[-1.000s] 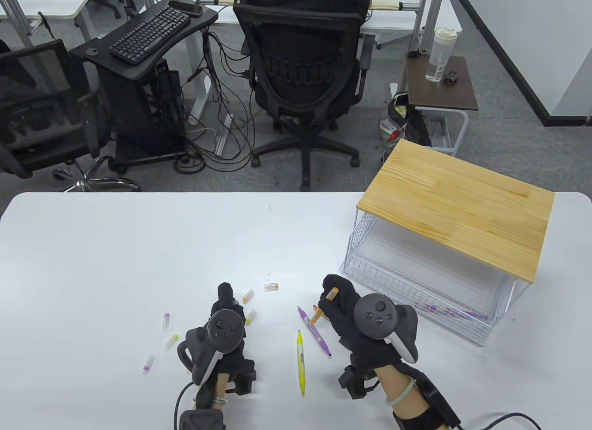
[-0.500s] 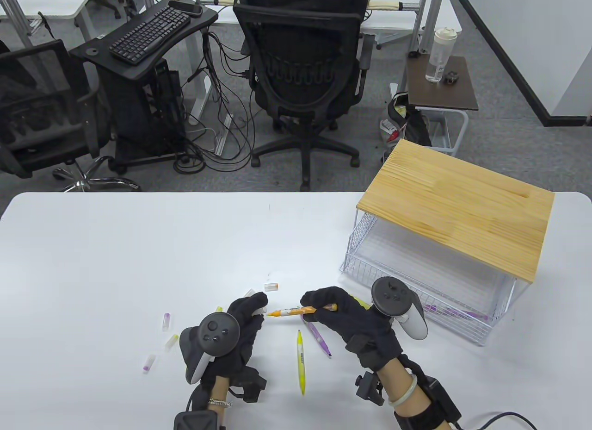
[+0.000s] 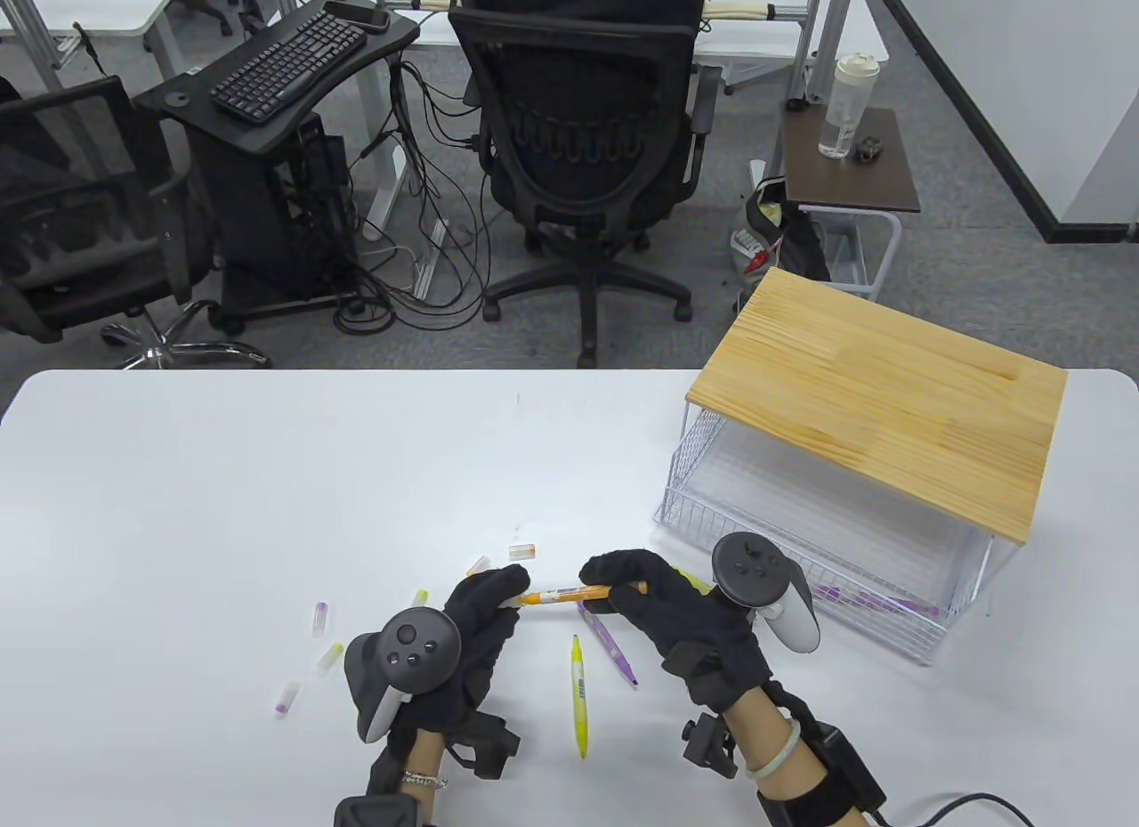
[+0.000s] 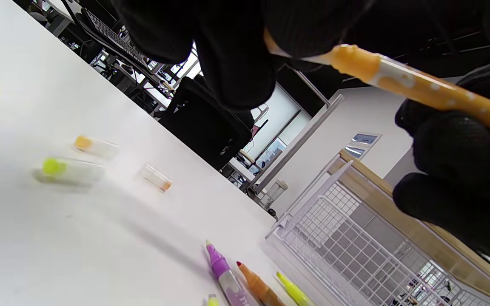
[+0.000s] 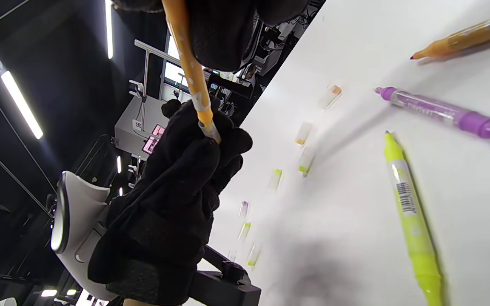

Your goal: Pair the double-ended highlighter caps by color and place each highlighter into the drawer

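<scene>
Wire-mesh drawer (image 3: 712, 515), wooden top (image 3: 876, 409)

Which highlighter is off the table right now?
The orange highlighter: the right hand grips its barrel above the table while the left hand holds its other end. The yellow highlighter and purple highlighter lie flat on the table.

The white worktop (image 3: 222, 471) holds little loose caps (image 3: 321, 619), a yellow highlighter (image 3: 578, 695), a purple highlighter (image 3: 612, 646), and a wire drawer (image 3: 801, 542) with a wooden top (image 3: 881, 400).
</scene>
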### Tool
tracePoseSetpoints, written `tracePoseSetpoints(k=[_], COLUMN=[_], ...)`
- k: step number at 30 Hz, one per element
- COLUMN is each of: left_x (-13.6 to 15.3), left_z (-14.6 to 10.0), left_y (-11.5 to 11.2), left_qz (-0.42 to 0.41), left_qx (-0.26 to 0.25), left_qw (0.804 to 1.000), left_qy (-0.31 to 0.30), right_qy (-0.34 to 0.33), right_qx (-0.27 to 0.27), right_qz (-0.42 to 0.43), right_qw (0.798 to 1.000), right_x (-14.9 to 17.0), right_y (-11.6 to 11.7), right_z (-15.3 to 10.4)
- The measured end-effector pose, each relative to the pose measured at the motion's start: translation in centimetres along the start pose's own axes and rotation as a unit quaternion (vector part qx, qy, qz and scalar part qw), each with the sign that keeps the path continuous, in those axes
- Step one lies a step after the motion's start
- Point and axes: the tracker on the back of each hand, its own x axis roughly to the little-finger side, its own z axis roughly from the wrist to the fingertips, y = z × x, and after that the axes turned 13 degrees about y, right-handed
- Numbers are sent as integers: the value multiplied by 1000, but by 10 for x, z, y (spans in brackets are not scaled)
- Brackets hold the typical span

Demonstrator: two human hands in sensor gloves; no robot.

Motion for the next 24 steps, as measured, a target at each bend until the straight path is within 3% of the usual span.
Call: tracePoseSetpoints(k=[5,10,18,24], left_x=[-1,5,-2,-9], left_z=[-5,-4,-8,-12], left_y=[6,12,14,16], left_qz=[-39,-94,-153,-151], left_qx=[-65,-40,-13,-17], left_qw=[997,995,988,987], left_qy=[-19,-19,-35,-43], right_qy=[21,24,46,42], right_qx=[65,115,237,208], right_qz=[-44,-91,-203,-175], right_qw=[997,989,949,962], right_x=[-2,-9,-15,-15], right_y=[-1,0,2,3], right_z=[-3,-9,-18,-19])
